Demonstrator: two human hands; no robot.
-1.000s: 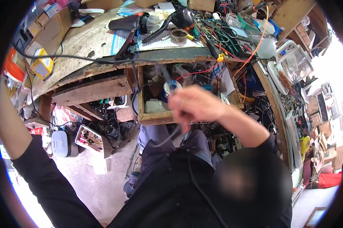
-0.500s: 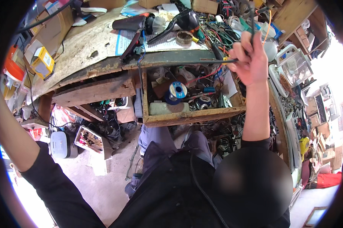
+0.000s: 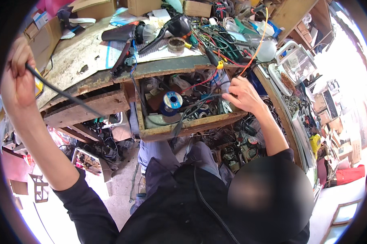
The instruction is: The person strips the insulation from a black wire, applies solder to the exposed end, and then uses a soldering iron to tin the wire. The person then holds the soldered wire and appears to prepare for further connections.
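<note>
My left hand (image 3: 20, 75) is raised at the far left with fingers closed round a black cable (image 3: 69, 96), which runs down to the right. My right hand (image 3: 242, 94) is over the right side of the open wooden drawer (image 3: 199, 126), fingers curled on a dark cable. Loops of dark cable lie across the drawer and hang over its front edge. Among the clutter inside are a blue-labelled spool (image 3: 171, 103), red wire, tools and small parts.
The worn bench top (image 3: 79, 57) holds black appliance housings (image 3: 117, 35), a round tin (image 3: 176, 44), tangled wires and cardboard boxes (image 3: 144, 6). Shelves and a clear plastic container (image 3: 297, 63) stand at the right. Clutter and a box (image 3: 86, 161) lie below the bench.
My left hand has risen into view at the far left with cable in it. My right hand went up to the right, then came down to the drawer's right side, bringing cable loops over it.
</note>
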